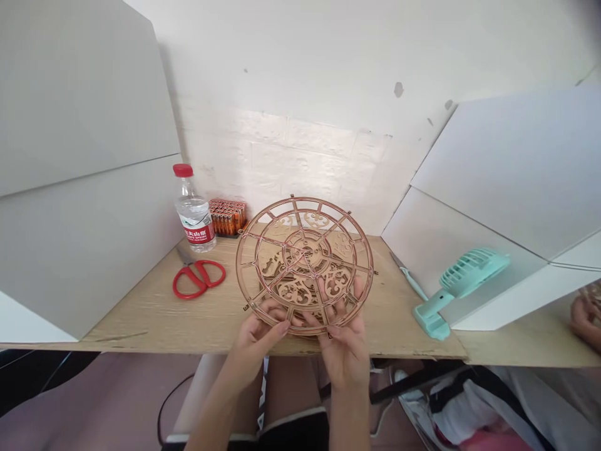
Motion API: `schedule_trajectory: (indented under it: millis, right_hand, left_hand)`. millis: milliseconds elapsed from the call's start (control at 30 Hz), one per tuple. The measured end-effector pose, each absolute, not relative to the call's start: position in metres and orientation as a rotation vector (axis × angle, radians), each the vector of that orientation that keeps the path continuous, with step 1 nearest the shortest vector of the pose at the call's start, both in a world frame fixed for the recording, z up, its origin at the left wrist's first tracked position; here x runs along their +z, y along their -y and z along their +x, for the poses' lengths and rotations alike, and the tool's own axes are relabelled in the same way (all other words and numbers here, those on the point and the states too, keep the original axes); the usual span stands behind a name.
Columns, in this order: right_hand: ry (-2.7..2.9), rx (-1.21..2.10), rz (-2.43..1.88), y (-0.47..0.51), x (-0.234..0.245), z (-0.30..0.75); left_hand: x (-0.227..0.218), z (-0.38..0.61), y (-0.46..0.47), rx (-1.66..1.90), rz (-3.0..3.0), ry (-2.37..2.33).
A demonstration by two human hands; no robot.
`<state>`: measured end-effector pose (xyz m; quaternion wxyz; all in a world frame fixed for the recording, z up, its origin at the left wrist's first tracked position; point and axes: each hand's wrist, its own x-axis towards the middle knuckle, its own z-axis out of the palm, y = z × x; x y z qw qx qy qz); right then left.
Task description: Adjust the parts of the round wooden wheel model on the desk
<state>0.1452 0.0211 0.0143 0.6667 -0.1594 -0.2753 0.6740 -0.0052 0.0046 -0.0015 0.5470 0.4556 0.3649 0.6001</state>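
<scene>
A round wooden openwork wheel, made of laser-cut rings, spokes and gears, is held tilted up above the desk's front edge. My left hand grips its lower rim from the left, fingers curled onto the frame. My right hand holds the lower right part, fingers reaching up behind the lattice. Both hands are closed on the wheel.
On the wooden desk: red scissors, a water bottle with a red cap, a tray of batteries, a mint hand-held fan. White partition boards stand left and right. Another person's hand shows at the right edge.
</scene>
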Motion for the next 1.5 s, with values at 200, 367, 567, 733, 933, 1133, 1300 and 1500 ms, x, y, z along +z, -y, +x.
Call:
schedule_trajectory:
  millis: [200,367,567,733,933,1133,1300,1500]
  right_hand:
    - [0.650,1.547,-0.355,-0.021,0.018,0.157]
    - [0.623,1.505,-0.401,-0.020,0.015,0.163]
    - [0.704,1.475,-0.453,-0.018,0.016,0.169]
    - [0.685,1.463,-0.440,-0.017,0.018,0.182]
    - [0.651,1.447,-0.519,-0.009,0.026,0.186]
    - [0.717,1.373,-0.586,-0.009,0.020,0.188]
    - [0.707,1.371,-0.615,-0.010,0.018,0.189]
    - [0.670,1.349,-0.693,-0.009,0.024,0.187]
  left_hand:
    - [0.005,-0.005,-0.001,1.377,1.129,-0.876]
    - [-0.001,-0.008,-0.002,1.334,1.095,-0.826]
    - [-0.012,-0.011,-0.003,1.417,0.981,-0.778]
    - [-0.008,-0.010,-0.002,1.442,0.984,-0.754]
    - [-0.009,-0.010,-0.001,1.466,0.951,-0.731]
    - [-0.008,-0.009,-0.003,1.548,0.864,-0.706]
    - [-0.003,-0.008,-0.002,1.637,0.818,-0.678]
    - [-0.004,-0.011,-0.003,1.644,0.775,-0.591]
